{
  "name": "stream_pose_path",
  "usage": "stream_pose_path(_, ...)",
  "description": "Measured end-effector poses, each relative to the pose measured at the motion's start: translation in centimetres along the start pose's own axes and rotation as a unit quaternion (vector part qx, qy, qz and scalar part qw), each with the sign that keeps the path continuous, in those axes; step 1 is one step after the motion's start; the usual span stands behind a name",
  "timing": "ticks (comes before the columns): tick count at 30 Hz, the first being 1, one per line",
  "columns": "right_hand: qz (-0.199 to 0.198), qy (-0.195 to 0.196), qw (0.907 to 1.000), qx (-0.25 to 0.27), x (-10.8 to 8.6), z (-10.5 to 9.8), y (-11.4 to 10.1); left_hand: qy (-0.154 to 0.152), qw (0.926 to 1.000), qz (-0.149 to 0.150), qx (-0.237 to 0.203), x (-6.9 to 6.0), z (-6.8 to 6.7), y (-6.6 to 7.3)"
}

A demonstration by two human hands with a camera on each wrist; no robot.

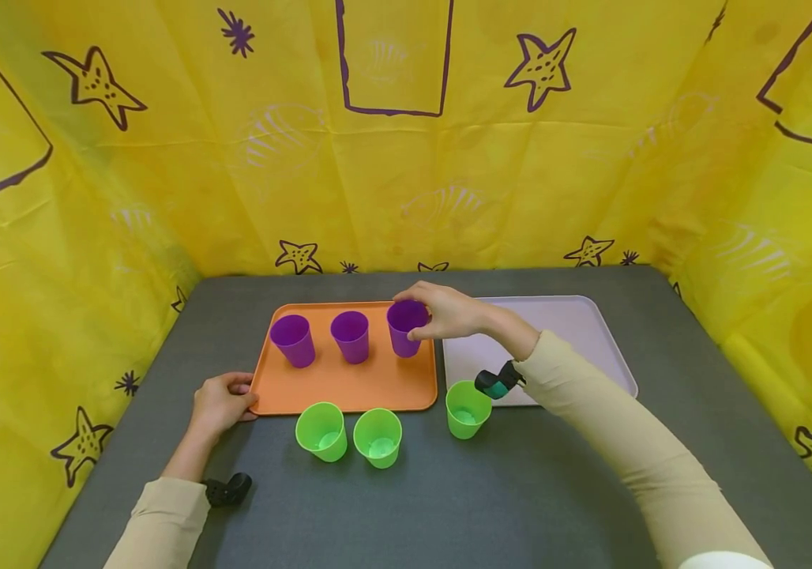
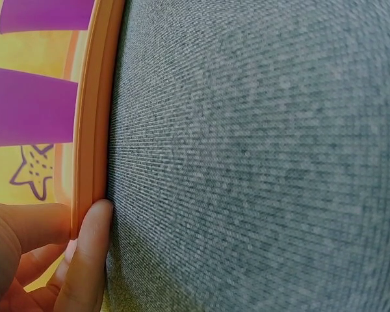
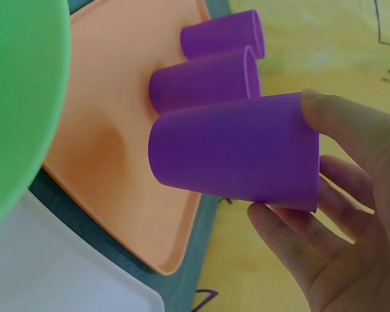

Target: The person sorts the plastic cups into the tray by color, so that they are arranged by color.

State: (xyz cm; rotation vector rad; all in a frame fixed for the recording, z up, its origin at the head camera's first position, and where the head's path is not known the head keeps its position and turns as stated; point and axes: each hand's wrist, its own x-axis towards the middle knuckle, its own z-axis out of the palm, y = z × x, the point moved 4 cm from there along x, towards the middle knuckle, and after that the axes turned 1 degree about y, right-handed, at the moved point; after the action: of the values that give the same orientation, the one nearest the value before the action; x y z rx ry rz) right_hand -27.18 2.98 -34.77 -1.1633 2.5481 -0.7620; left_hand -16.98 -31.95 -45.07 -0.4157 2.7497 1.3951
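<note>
My right hand (image 1: 449,310) grips the rim of a purple cup (image 1: 404,330) at the right end of the orange tray (image 1: 349,393); in the right wrist view the thumb and fingers pinch this cup (image 3: 227,149) from both sides. Two more purple cups, one at the left (image 1: 294,341) and one in the middle (image 1: 351,338), stand upright on the tray. My left hand (image 1: 219,405) holds the tray's front left corner; the left wrist view has thumb and fingers of the hand (image 2: 58,260) pinching the orange rim (image 2: 94,123).
Two green cups (image 1: 321,432) (image 1: 378,438) stand in front of the orange tray. A third green cup (image 1: 467,409) is by the front left corner of a pale tray (image 1: 562,340) at the right. Yellow patterned cloth (image 1: 377,174) surrounds the grey table (image 1: 406,514).
</note>
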Motion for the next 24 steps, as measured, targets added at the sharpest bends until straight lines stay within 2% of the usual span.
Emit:
stream_pose_path(11,0.036,-0.03,0.9987,-0.021,1.5,1.0,1.1,-0.001,1.0,0.002,0.009,0.1,0.0,0.0)
stream_pose_path(24,0.031,-0.047,0.998,-0.028,2.1,2.2,2.1,0.0,1.0,0.001,0.009,0.3,0.0,-0.1)
